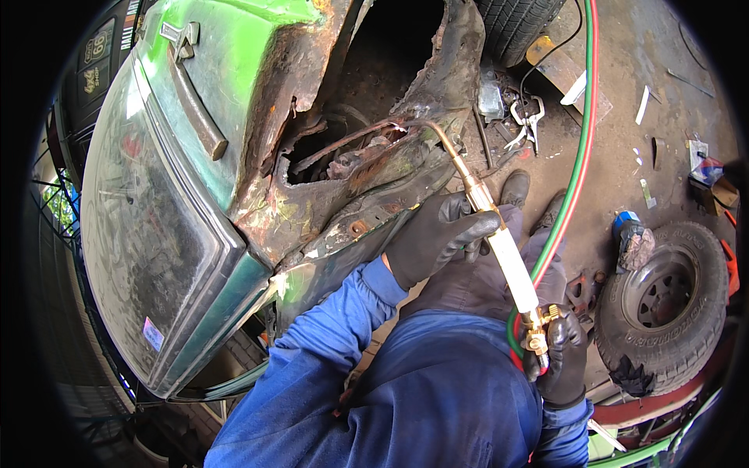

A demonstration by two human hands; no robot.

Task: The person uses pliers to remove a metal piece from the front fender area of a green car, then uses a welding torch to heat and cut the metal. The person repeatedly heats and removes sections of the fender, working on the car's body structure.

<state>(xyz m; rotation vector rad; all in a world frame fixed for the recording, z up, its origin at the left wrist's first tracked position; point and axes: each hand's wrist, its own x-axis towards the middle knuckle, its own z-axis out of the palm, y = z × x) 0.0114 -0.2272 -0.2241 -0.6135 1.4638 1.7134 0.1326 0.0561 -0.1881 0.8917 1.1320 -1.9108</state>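
Observation:
A gas welding torch (512, 269) with a pale handle and a bent brass tip slants across the front of my body. Its tip reaches up and left to the edge of a ragged hole in the rusty car body (343, 199). My left hand (441, 238), in a black glove, is closed around the torch where the brass meets the handle. At the lower end my right hand (565, 351), also gloved, grips the torch by its brass valves (537, 327). Part of the right fingers is hidden behind the valves. No flame shows at the tip.
A hammer (191, 101) lies on the green panel above the dusty windscreen (156, 210). Red and green hoses (581, 168) loop down on the right. Locking pliers (527, 122) rest on the floor. A wheel (663, 304) lies at right, with a blue-capped bottle (632, 242) beside it.

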